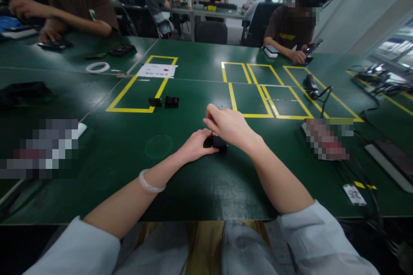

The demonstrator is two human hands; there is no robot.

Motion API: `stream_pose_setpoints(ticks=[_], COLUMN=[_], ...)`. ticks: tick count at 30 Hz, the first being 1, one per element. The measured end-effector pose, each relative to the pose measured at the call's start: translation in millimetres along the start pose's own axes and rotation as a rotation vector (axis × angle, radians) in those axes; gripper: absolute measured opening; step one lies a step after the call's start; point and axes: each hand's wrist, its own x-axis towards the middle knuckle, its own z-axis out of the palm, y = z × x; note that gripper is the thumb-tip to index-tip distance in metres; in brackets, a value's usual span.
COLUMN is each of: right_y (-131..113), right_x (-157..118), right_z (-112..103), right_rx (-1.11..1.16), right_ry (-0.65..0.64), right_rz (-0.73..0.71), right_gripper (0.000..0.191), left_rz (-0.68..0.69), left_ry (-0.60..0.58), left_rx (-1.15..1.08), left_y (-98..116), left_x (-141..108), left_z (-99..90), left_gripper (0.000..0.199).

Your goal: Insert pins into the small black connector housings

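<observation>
A small black block-like part [220, 142] rests on the green table in front of me. My left hand [197, 145] is closed around its left side, thumb along the near edge and fingers behind. Just above it, my right hand [230, 125] is bent at the wrist with the fingers pinched together. A thin dark line shows below those fingertips, but what they hold is too small to name. Farther forward and left, two small black parts lie side by side: a flat tilted one [155, 102] and a boxier one [172, 102].
Yellow tape frames [130, 111] mark the green table [193, 189]. A paper sheet [157, 71] and a white tape roll [97, 67] lie at left. Blurred devices flank me; cables [364, 172] run at right. Co-workers sit across the table, one person [290, 30] at far right.
</observation>
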Motion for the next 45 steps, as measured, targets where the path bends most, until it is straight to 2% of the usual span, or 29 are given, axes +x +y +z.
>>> stream_pose_setpoints(ticks=[7, 22, 28, 45], right_y=[1.6, -0.6, -0.9, -1.5], right_x=[1.9, -0.2, 0.2, 0.5], right_z=[2.6, -0.5, -1.1, -1.6], right_rx=[-0.018, 0.009, -0.006, 0.017], right_ry=[-0.039, -0.009, -0.052, -0.05], right_rz=[0.016, -0.001, 0.017, 0.016], right_gripper=[0.025, 0.024, 0.027, 0.027], left_rz=[0.012, 0.021, 0.001, 0.014], left_ry=[-0.004, 0.01, -0.015, 0.003], left_rx=[0.004, 0.002, 0.008, 0.016], left_y=[0.4, 1.8, 2.9, -0.3], left_x=[0.1, 0.4, 0.5, 0.2], left_z=[-0.1, -1.3, -1.6, 0.5], left_gripper=[0.046, 0.048, 0.045, 0.046])
